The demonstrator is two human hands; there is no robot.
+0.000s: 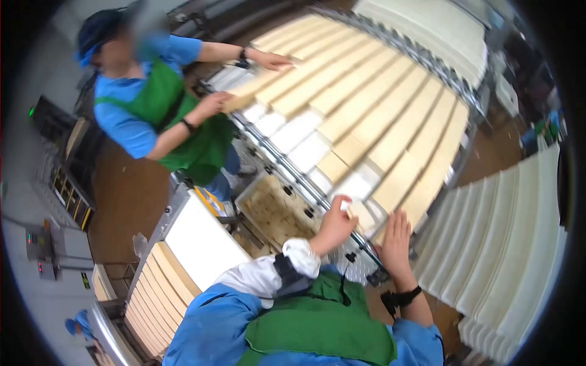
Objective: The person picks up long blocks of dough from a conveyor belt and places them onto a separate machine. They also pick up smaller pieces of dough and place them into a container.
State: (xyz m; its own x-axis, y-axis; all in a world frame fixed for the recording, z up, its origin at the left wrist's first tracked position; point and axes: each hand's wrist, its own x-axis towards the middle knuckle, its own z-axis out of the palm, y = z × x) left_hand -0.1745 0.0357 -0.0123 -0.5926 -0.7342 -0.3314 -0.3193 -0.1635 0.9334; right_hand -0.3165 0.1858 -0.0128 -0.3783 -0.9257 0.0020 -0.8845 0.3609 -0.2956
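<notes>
Long cream-coloured strips lie side by side on a metal-railed table, with white patches showing between some of them. At the near edge, my left hand has its fingers curled round a small white piece, too blurred to name. Just beside it is a short pale block. My right hand rests flat against the near end of the strips, fingers stretched out. Across the table's left side, a co-worker's two hands hold another cream strip.
A bin of cream offcuts stands below the table's left edge. Stacked cream strips and a white surface are at lower left. Wavy white sheets hang or lie at right. The co-worker stands at left.
</notes>
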